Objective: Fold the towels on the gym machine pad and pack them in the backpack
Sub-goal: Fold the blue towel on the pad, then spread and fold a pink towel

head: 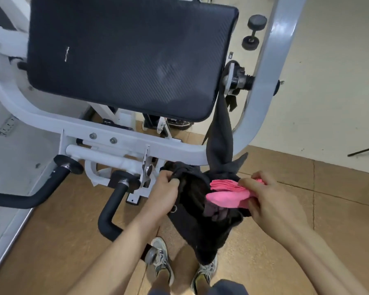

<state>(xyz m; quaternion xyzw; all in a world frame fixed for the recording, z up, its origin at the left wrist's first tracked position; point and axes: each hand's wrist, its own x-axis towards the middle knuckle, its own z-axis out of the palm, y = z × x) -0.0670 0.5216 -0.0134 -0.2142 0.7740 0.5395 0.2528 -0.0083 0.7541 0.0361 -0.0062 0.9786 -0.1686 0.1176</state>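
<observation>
Pink towels, folded into a flat stack, sit right at the mouth of the black backpack, partly over the opening, below & a bit R of the near R corner of the gym machine pad. R hand holds the stack from the side facing away from the pad's middle. Its fingers & thumb pinch the cloth top & bottom, pressed close together. L hand is on the opposite side of the opening, straight below the pad's near edge, w/ fingers curled tight round the bag's rim fabric. The mouth gapes btwn the two hands. Inside it a paler pinkish cloth shows, can't tell what it is.

Backpack hangs by its strap, which runs up to a black peg just off the pad's R edge. The bag body droops from there down toward the person's shoes.

Pad is black, textured & tilted, w/ a small pale scuff near its L side. White frame tube passes under the pad's near edge & curves up past its R side. Two black foam handles stick out below the pad's near L part. Dumbbell lies on pale ground beyond the pad's far R corner. Tan floor spreads below the pad's near side, under the bag & shoes
</observation>
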